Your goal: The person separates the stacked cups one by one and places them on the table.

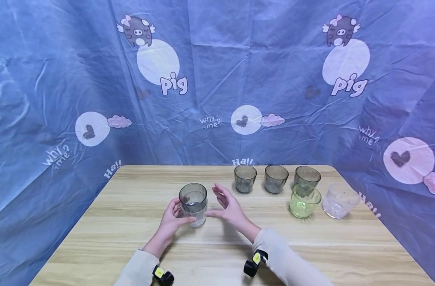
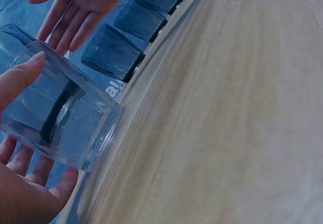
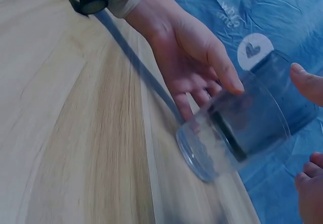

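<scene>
A smoky grey glass [image 1: 193, 195] sits nested inside a clear glass [image 1: 199, 221], upright on the left-middle part of the table. My left hand [image 1: 170, 222] holds the clear glass from the left, its thumb across the near side and its fingers round the far side. To the right of the pair is my right hand [image 1: 232, 210], with spread fingers and nothing in its grasp. Its thumb tip is close to the clear glass; whether they touch I cannot tell. In the left wrist view, the right hand [image 2: 88, 7] appears beyond the nested glasses.
Three more grey glasses stand in a row at the back right: one at left [image 1: 245, 179], one in the middle [image 1: 276, 180], one at right [image 1: 308, 174]. A green glass [image 1: 305, 203] overlaps the last in view. Beside it stands another clear glass [image 1: 339, 203], near the wooden table's [image 1: 310, 254] right edge.
</scene>
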